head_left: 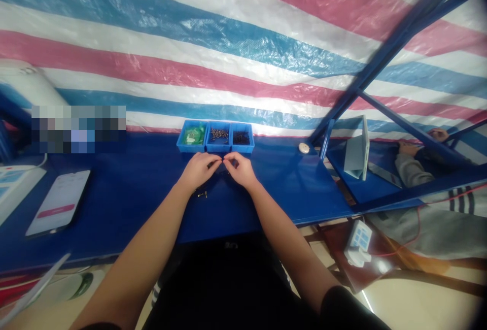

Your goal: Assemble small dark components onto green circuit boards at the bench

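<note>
My left hand (200, 169) and my right hand (240, 167) meet fingertip to fingertip over the blue table. Both are closed in a pinch, with a tiny dark piece between them that is too small to name. Just beyond my hands stand three blue bins side by side. A green, bag-like material fills the left bin (178, 143). Small brass-coloured and dark parts lie in the middle bin (208, 147), and black parts in the right bin (251, 143). Beside my left wrist, a few small brass-coloured pieces (202, 195) rest on the table.
A phone (59, 202) lies at the left, near a white power strip (19, 188). A round whitish object (303, 148) sits toward the right, by a blue metal frame (344, 99). Past the frame are a propped tablet (357, 148) and another person's sleeve (411, 168).
</note>
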Tool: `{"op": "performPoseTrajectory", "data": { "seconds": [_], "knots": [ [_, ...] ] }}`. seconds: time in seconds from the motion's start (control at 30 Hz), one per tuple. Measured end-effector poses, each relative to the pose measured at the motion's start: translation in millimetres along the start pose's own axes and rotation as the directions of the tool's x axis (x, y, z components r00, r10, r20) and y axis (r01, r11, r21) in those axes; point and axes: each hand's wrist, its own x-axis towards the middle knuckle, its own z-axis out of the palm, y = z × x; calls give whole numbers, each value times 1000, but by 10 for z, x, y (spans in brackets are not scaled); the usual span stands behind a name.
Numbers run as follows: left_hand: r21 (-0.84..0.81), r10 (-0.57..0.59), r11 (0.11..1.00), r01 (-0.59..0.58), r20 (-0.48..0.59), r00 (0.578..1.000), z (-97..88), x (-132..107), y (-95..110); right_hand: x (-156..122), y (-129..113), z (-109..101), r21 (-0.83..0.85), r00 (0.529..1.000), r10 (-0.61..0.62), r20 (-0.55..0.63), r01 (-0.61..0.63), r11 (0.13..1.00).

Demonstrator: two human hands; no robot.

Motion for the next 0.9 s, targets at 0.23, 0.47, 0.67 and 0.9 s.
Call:
{"op": "performPoseTrajectory", "data": {
  "seconds": [0.23,0.47,0.67,0.9],
  "knots": [
    [-47,-32,998,31,-21,999,10,0,17,9,28,16,32,998,22,-54,-20,999],
    [-70,-105,992,103,-16,994,-49,-10,69,17,47,14,81,996,38,-75,-32,996],
    [-89,-120,989,119,-4,993,-76,-23,108,8,17,16,105,997,43,-67,-36,994],
    [-96,-150,984,150,9,989,-68,-31,92,3,15,21,133,997,34,-66,-25,991]
  ]
}}
